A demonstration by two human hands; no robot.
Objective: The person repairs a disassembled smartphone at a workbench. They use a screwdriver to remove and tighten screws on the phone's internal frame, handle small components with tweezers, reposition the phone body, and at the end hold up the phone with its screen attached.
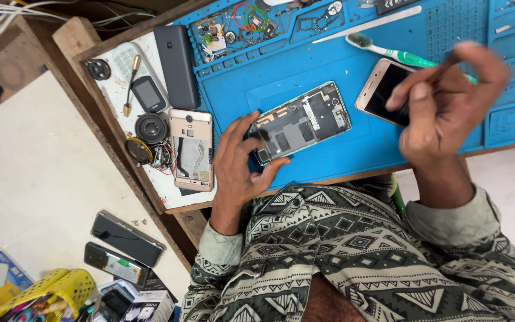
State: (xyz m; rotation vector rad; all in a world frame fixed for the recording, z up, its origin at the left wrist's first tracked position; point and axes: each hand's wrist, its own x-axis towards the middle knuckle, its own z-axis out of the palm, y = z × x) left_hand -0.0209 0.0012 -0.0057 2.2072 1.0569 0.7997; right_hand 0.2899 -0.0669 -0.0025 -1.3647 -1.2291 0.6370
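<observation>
Pinched at its near end by the left hand [236,164], the opened phone [302,122] lies flat on the blue repair mat [329,77], back cover off and boards showing

Fingers of that hand curl round the phone's lower corner, thumb on the edge, holding it steady; the right hand [442,107] hangs blurred above the mat's right side, closed on a thin dark tool whose tip I cannot make out. Under it lies a gold phone [382,89], screen up, with a green toothbrush [388,53] just beyond. Left of the mat sit another backless phone [192,149] and a dark power bank [176,65]. Risk, as I judge it: the hold is only at one corner, so a push from the tool could swing the opened phone or scrape its exposed parts
</observation>
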